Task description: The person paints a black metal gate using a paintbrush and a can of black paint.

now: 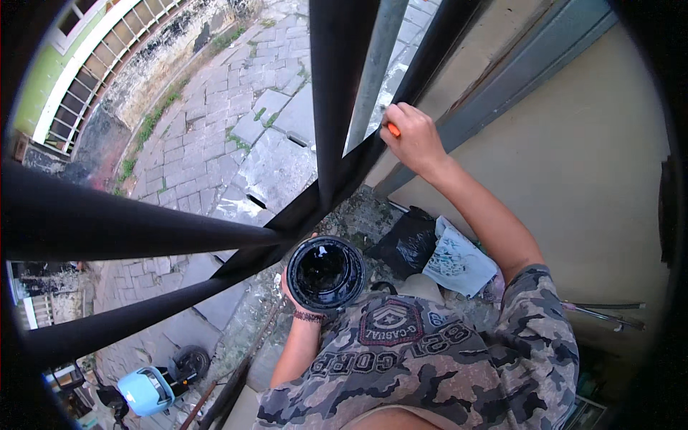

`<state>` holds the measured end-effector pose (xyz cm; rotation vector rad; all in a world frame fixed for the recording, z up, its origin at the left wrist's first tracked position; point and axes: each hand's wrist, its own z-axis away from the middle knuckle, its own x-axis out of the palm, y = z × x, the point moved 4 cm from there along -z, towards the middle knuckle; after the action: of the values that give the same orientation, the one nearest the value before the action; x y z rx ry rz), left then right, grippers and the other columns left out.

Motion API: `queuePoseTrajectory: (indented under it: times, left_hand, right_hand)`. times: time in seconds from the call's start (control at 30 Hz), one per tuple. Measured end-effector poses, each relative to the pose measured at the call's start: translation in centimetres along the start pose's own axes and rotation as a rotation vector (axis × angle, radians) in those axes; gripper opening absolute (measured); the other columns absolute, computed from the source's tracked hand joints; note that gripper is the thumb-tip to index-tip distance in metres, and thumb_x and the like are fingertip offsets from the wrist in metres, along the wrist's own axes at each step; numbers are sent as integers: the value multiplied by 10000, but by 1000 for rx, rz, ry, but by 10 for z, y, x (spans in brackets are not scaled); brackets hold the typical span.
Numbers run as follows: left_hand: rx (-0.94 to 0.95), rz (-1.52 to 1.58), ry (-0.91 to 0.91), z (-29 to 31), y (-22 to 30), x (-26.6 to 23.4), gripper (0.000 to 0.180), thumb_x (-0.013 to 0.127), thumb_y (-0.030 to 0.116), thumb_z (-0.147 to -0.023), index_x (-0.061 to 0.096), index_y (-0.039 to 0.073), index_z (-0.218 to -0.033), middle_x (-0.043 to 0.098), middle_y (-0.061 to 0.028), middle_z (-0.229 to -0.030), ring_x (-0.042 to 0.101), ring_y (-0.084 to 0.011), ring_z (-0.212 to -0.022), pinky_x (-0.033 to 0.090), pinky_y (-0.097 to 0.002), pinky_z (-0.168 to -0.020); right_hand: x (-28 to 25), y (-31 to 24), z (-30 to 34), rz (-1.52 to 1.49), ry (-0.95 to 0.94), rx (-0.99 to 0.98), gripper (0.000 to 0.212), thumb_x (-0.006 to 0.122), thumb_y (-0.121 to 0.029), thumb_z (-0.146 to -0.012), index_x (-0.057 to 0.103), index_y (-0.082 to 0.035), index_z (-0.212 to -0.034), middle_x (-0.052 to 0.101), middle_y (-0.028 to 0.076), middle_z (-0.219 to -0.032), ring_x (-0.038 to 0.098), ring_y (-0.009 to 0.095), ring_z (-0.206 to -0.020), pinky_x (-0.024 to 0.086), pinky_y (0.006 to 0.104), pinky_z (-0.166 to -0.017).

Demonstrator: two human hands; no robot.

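Observation:
My left hand [288,285], partly hidden, is wrapped round an open can of black paint [324,272] in front of my body. Glossy black paint shows inside, and dark smears coat the rim. Farther out to the right, my right hand [416,140] is closed on a paintbrush [393,130]. Only the end of its orange handle shows; the bristles are hidden behind my fingers. That hand is against the black lower rail [364,162] of a metal railing, close to where the rail meets the wall side.
Thick black bars [340,79] and a grey pole [374,75] rise nearby. A grey metal frame [494,93] borders the beige wall [573,158]. Below are a black plastic bag [408,240] and a pale blue bag [460,261]. Beyond the railing, a light-blue scooter [145,392] stands on paving.

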<state>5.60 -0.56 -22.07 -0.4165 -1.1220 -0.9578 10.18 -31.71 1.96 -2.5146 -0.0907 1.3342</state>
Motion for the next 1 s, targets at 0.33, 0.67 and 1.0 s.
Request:
queuePoseTrajectory:
  times: [0.33, 0.67, 1.0]
  left_hand:
    - [-4, 55, -1, 3, -7, 5, 433, 458, 247, -1001, 439, 63, -1393, 530, -159, -1360, 575, -292, -1186, 543, -458, -940]
    - [104, 30, -14, 34, 14, 72, 725, 464, 572, -860, 507, 45, -1356, 516, -185, -1381, 488, -370, -1275, 394, -539, -1076]
    - [-13, 36, -14, 25, 8, 102, 690, 382, 603, -880, 513, 117, -1352, 524, -156, -1367, 500, -413, -1234, 378, -625, -1041]
  right_hand:
    - [-22, -10, 17, 118, -45, -376, 166, 647, -58, -739, 507, -64, -827, 527, 114, -793, 572, 305, -778, 512, 412, -680]
    - [-179, -51, -36, 192, 469, -565, 173, 760, -2, -707, 636, -25, -824, 620, 129, -887, 629, 293, -757, 522, 373, -622]
    - [-136, -26, 5, 68, 198, -457, 158, 739, -19, -720, 610, -50, -805, 626, 124, -893, 624, 275, -773, 517, 336, -619]
